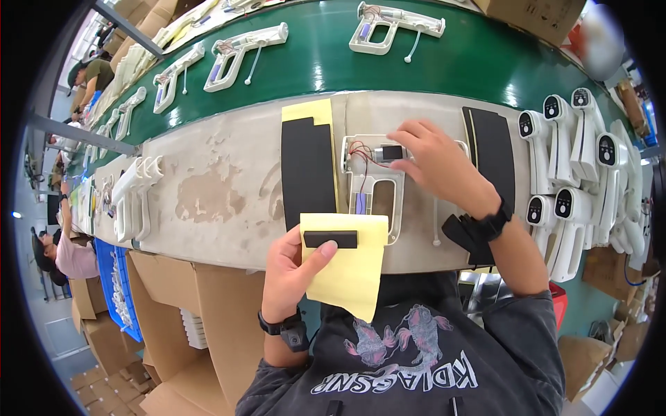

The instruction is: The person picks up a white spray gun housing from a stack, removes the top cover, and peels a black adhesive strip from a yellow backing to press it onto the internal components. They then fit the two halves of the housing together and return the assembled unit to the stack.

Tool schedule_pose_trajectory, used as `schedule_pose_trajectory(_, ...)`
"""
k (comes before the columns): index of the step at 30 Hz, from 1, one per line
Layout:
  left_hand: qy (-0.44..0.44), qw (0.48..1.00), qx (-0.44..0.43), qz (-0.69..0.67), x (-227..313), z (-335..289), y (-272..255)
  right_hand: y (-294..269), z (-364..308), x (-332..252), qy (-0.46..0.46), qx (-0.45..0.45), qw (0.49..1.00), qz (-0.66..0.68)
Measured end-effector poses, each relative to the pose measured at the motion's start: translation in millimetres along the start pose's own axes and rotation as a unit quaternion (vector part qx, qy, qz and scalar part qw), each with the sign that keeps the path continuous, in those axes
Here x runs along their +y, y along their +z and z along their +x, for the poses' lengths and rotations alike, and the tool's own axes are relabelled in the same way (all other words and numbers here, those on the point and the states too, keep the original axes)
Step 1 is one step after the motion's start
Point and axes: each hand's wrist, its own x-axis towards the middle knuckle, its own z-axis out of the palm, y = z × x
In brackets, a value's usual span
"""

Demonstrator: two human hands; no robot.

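The yellow backing sheet (347, 284) is pinched by the left hand (290, 274), its thumb laid flat over the black strip (345, 240) on the sheet's upper part. By the right hand (440, 159), the black piece (393, 153) at the motor is met with thumb and fingertips slightly parted; whether it is gripped or merely pressed cannot be told.

That piece is seated in the upper part of the open white shell (397, 204), which lies on the surface (236, 152) in front of the person. Red and dark wires (362, 148) and a blue-purple cell (361, 202) are already fitted. One black piece seems to be placed or nearly so; the strip on the sheet is unapplied, and no cover has been closed over the shell.

The shell's long axis is laid left to right, its body running rightward beneath the hand and its looped handle pointed toward the person. The strip is likewise aligned left to right.

Farther out, black sheets (309, 173) are laid to the left, and closed white devices (586, 156) are grouped at the right.
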Motion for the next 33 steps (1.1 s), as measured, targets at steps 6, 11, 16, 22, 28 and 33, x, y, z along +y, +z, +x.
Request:
schedule_pose_trajectory(6,-0.031,0.998,-0.004,0.053,2.8,15.5,15.7,-28.5,-40.9,-50.0,-0.006,0.062,0.992,0.113)
schedule_pose_trajectory(11,-0.072,0.995,-0.033,0.058,-3.6,22.9,27.1,0.6,-68.7,-68.9,-0.025,0.057,0.987,0.149)
schedule_pose_trajectory(16,-0.049,0.993,-0.044,0.094,-9.8,23.2,30.4,8.1,-72.5,-67.3,-0.032,0.080,0.979,0.185)
schedule_pose_trajectory(22,-0.061,0.991,-0.075,0.091,-17.4,20.2,22.0,7.9,-65.0,-71.5,-0.080,0.054,0.977,0.191)
schedule_pose_trajectory(28,-0.027,0.986,-0.096,0.136,-9.2,1.5,-2.3,-1.0,-54.4,-73.5,-0.041,-0.054,0.951,0.302)
schedule_pose_trajectory(33,0.123,0.981,0.138,-0.054,-11.4,-21.2,-45.3,3.2,-24.4,-49.9,-0.023,0.019,0.996,0.084)
